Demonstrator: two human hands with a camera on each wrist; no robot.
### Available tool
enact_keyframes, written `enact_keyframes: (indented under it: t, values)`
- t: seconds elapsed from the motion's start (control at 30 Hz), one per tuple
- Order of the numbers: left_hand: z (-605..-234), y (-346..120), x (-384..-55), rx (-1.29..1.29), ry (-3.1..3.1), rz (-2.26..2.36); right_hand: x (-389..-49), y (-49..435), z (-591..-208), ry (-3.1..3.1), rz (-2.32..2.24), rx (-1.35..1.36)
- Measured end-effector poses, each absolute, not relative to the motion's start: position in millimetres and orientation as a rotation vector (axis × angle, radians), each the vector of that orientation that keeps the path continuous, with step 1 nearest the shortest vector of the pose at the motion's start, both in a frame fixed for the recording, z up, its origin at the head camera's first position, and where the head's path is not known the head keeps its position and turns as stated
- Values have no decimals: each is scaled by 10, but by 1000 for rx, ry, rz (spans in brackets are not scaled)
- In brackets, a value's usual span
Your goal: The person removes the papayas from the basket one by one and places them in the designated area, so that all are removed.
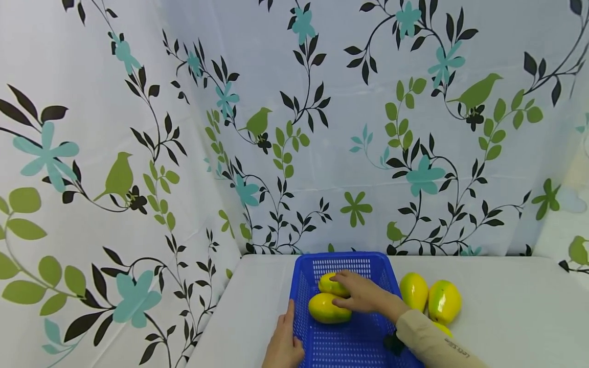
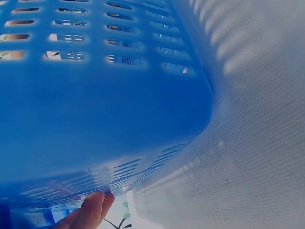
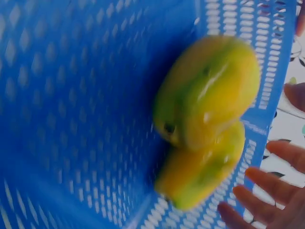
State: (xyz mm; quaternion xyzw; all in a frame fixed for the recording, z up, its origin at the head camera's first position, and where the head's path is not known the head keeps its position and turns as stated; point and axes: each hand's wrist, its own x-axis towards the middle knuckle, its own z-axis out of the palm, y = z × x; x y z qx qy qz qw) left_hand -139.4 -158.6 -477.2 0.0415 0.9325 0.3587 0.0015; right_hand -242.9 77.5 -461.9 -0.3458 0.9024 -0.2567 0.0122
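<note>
In the head view, a blue plastic basket (image 1: pixel 342 340) with slotted walls stands on the table. Two glossy yellow-green mangoes (image 1: pixel 329 308) lie inside toward its far end. My right hand (image 1: pixel 361 294) is over them with fingers spread. In the right wrist view, its fingers (image 3: pixel 267 183) are apart and fairly straight beside the two mangoes (image 3: pixel 209 90), not wrapped around either. My left hand (image 1: pixel 284 340) is at the basket's left side, index finger extended along the rim. The left wrist view shows fingertips (image 2: pixel 94 202) against the outer wall (image 2: pixel 105 119) of the basket.
Outside the basket, to its right, several more mangoes (image 1: pixel 444 301) sit on the white table (image 1: pixel 511 306), one partly hidden by the right sleeve (image 1: pixel 430 335). A patterned curtain (image 1: pixel 322 153) hangs right behind the table and along its left side.
</note>
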Motion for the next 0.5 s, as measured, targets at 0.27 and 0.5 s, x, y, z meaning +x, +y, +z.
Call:
enact_keyframes:
  t: [0.27, 0.5]
  values:
    - [-4769, -1599, -1369, 157, 2944, 1149, -2432, 671, -4668, 2783, -806, -1078]
    - [-4773, -1596, -1369, 166, 2949, 1134, -2485, 627, -4705, 2808, -787, -1015]
